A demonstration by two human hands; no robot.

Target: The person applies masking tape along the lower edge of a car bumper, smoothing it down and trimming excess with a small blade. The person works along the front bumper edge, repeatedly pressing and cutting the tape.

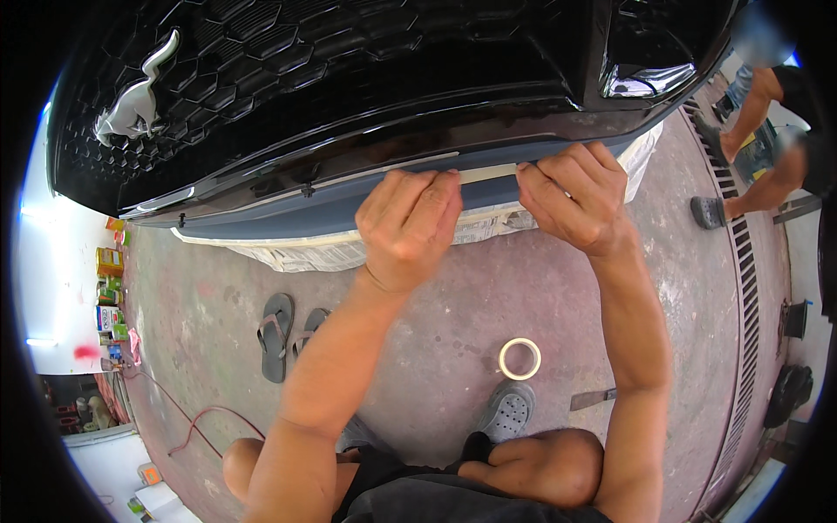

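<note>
A short strip of cream masking tape (488,173) is stretched between my two hands, against the blue-grey lower edge of a car bumper (288,212). My left hand (404,228) is closed in a pinch at its left end. At the right end, my right hand (577,199) pinches it between thumb and fingers. Another thin length of tape runs along the bumper left of the strip. Newspaper (318,253) with a taped upper border hangs below the bumper. Above is the black honeycomb grille (288,52) with a silver horse emblem (135,109).
A roll of masking tape (520,377) lies on the concrete floor by my shoe, with a flat scraper (591,399) to its right. Flip-flops (276,336) and a red hose (187,436) are at left. Cans (109,261) line the wall. Another person's legs (772,187) stand beyond a floor grate (741,279).
</note>
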